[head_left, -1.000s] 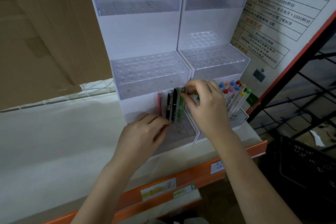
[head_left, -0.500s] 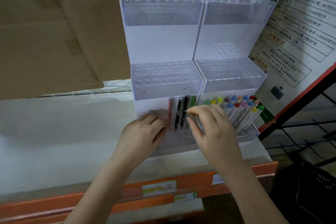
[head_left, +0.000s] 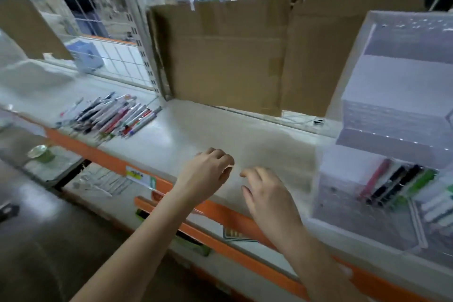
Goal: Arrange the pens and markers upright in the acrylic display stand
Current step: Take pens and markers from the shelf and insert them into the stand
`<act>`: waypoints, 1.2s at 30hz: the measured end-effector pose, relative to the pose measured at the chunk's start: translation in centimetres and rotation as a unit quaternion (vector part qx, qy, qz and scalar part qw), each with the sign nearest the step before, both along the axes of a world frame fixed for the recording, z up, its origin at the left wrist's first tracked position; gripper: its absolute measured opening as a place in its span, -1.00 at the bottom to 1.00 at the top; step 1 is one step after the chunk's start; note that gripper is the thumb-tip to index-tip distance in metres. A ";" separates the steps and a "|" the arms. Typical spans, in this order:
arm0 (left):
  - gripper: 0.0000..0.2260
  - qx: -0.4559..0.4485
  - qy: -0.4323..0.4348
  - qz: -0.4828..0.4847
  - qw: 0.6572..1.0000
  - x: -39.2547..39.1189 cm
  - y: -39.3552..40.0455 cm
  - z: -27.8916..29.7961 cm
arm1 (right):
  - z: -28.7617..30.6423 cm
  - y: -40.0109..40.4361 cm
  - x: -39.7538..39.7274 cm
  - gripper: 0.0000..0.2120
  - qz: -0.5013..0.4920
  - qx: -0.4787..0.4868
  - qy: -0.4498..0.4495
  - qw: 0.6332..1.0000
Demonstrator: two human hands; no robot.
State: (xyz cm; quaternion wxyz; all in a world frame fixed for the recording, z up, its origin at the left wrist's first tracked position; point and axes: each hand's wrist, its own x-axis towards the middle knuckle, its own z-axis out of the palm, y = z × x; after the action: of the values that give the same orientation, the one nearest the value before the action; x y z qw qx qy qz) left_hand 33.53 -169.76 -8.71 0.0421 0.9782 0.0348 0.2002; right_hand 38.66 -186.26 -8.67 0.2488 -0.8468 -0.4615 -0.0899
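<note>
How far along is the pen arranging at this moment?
Done: a few pens stand in the acrylic stand's bottom tier. In hand: nothing; left hand and right hand hover empty over the shelf. Left: a loose pile of pens and markers lies on the shelf, and the upper tiers look empty.

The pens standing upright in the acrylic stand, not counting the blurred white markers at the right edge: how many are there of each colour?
Pink pen: 1
Black pens: 2
Green pen: 1
Total: 4
</note>
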 end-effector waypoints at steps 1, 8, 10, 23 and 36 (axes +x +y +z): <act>-0.87 0.009 0.008 0.020 1.000 -1.2 1.8 0.0 | -0.2 1.9 -0.5 -0.71 0.009 -0.001 0.000 1.000; -0.95 0.003 0.056 0.110 0.992 -8.9 15.9 -0.2 | -0.9 17.7 -4.8 -0.69 0.061 -0.024 0.008 0.998; -0.87 0.002 0.068 0.128 0.989 -10.4 19.4 -0.2 | -0.7 21.9 -5.8 -0.78 0.070 -0.032 0.023 0.997; -0.81 -0.051 0.063 0.199 0.977 -8.9 37.3 1.7 | 0.1 42.8 -2.5 -0.78 0.000 -0.023 0.150 0.988; -0.77 -0.182 0.192 0.163 0.951 1.3 48.4 1.1 | 0.0 50.7 2.0 -0.64 -0.088 -0.129 0.270 0.950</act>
State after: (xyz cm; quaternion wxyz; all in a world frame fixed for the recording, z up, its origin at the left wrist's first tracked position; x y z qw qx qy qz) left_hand 34.85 -121.33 -7.65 0.1791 0.9549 0.2368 0.0034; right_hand 40.68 -135.58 -8.69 0.2441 -0.9014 -0.3083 0.1811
